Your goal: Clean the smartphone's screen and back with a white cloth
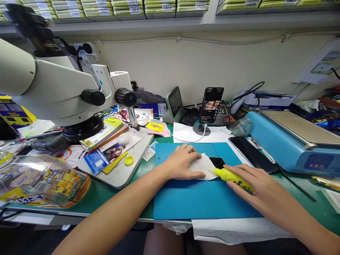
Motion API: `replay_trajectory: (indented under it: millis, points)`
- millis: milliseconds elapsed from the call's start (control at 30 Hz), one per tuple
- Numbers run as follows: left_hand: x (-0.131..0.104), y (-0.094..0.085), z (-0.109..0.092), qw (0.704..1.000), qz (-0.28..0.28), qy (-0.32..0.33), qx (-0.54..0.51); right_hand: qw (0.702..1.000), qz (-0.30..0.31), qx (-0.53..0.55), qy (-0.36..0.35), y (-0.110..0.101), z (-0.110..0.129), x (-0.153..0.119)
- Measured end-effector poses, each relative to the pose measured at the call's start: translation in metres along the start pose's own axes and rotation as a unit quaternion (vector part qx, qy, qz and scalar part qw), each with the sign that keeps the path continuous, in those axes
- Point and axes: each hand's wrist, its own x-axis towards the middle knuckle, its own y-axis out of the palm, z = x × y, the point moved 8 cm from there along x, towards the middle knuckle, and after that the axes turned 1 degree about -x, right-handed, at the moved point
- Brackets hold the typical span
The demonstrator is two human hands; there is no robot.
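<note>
A dark phone (217, 163) lies on the blue mat (193, 200), partly covered by a white tissue (200, 166). My left hand (183, 161) holds the tissue down over the phone's left part, thumb at the near side and fingers at the far side; a ring is on one finger. In my right hand (252, 180) is a yellow squeeze bottle (233, 179), tilted so its pale nozzle points left at the tissue's right side. Whether the tip touches the tissue I cannot tell. The phone's left end is hidden under tissue and hand.
A microscope (58, 88) stands at the left, with a yellow cap (129, 160) on its base. A clear plastic jar (45, 180) lies near left. Behind the mat a phone (211, 106) stands on a holder. At right are another black phone (252, 154) and a blue machine (297, 141).
</note>
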Motion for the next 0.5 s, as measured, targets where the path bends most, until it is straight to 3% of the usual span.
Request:
replay_trajectory:
  millis: [500]
  points:
    - [-0.001, 0.002, 0.001, 1.000, 0.006, -0.004, -0.012, 0.999, 0.017, 0.020, 0.043, 0.005, -0.015, -0.008]
